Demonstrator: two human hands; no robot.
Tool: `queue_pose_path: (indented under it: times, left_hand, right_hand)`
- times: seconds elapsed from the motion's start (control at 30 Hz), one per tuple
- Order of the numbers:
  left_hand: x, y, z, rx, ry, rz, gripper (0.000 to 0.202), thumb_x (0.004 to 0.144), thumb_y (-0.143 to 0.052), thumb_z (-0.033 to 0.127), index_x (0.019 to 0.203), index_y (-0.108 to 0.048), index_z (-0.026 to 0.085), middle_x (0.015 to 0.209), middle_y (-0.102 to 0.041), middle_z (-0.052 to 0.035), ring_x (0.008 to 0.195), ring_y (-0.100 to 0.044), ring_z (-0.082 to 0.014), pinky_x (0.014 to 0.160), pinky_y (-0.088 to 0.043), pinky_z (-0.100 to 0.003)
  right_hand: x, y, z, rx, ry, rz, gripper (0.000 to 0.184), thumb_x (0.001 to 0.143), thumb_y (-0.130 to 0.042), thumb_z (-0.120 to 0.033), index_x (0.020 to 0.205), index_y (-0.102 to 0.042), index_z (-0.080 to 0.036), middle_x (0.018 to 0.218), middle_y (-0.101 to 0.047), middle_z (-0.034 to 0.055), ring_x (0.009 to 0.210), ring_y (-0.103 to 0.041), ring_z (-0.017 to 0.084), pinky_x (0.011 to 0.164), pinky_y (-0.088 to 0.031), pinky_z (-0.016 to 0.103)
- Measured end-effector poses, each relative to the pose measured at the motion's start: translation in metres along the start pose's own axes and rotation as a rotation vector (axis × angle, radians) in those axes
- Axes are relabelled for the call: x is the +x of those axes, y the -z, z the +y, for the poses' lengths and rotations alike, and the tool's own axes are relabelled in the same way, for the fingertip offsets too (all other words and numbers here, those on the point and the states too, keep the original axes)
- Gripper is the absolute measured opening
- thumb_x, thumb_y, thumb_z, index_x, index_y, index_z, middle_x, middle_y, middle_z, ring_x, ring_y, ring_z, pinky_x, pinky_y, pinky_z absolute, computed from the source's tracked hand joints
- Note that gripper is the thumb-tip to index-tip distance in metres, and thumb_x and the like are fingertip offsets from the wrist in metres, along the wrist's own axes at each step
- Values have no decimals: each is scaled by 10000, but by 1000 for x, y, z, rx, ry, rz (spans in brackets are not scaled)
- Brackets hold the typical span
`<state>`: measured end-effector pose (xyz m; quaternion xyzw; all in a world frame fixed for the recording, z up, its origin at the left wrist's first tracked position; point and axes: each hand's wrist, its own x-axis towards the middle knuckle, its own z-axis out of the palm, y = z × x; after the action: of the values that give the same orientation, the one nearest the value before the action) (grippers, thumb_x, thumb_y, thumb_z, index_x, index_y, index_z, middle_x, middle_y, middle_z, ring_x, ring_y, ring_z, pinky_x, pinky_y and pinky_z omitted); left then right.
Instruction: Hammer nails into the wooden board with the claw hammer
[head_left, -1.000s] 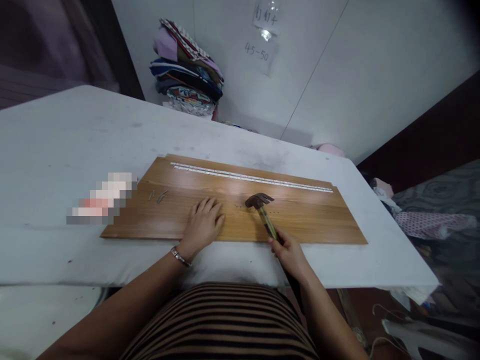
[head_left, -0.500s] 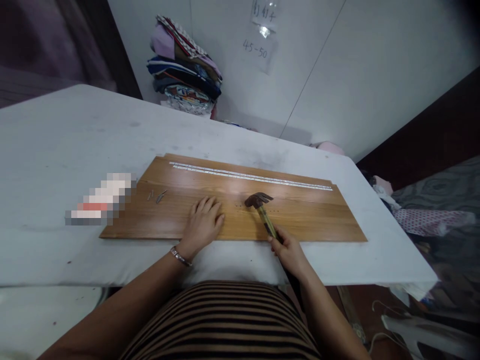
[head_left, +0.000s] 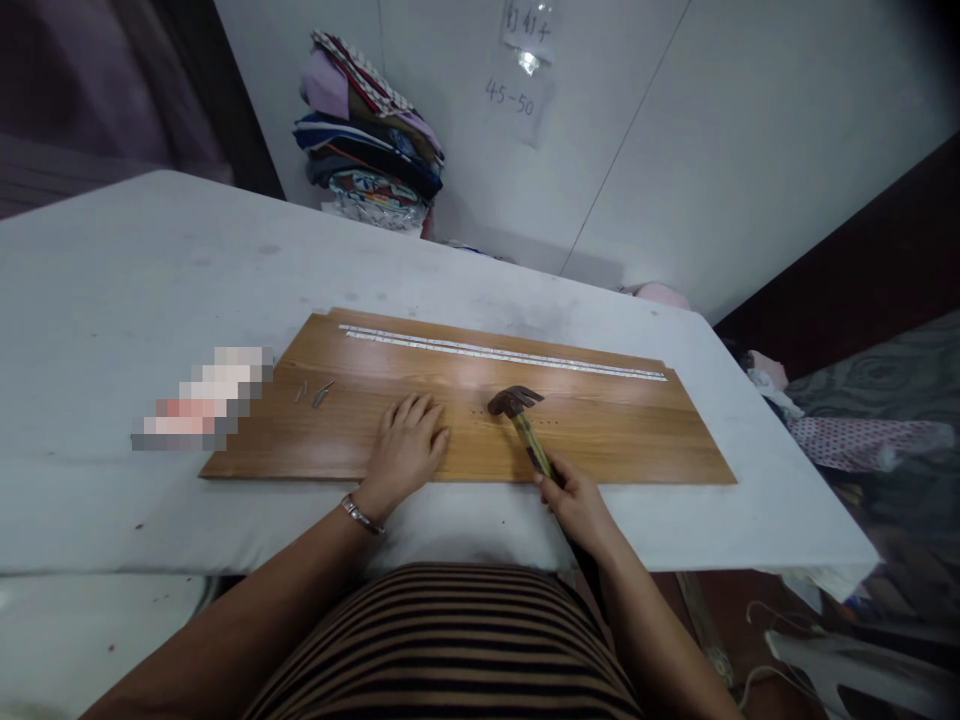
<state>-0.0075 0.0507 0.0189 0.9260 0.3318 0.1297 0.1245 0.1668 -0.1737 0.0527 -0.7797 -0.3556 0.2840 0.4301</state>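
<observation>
In the head view, a long, flat wooden board lies on a table with a spotty white cover. The board is brown and shiny, with wavy wood lines and small cuts at its far corners. Two long, thin white strips run along its far edge. The left hand rests flat on the board, left of its middle, fingers a little apart and holding nothing. A shiny metal bracelet sits just off the board's near edge. The right hand is at that near edge too, its fingers wrapped around the yellow and black handle of a hammer. The hammer's dark metal head, with its bent, split claw, is over the board's middle; I cannot tell if it touches the wood. Tiny dark dots make a row there. Thin gray nails lie on the board's left part. Past the board's far edge is a tall pile of soft, folded cloth.
</observation>
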Motion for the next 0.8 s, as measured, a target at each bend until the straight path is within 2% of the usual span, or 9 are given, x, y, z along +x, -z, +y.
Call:
queue_pose_path:
  times: [0.23,0.8]
  left_hand:
    - [0,-1,-1,2,-7,11,477,1008,-425,382,1366,-650,162,1521,-563,-148,1463,-444,-343,1232,-350,-561]
    - [-1,-3,-2,-20,-16,34,460,998,-435,375,1340,-661,168,1512,-570,-153,1459,-445,-352,1225,-352,-574]
  right_hand:
    - [-1,1,0,-14,-14,-5,502,861,-598,-405,1289,-717,-172,850,-716,46,720,-608,200,639,-512,304]
    - [-1,-1,-1,5,5,5,424,861,-599,-379,1214,-744,-193,841,-714,30,668,-577,169,588,-494,275]
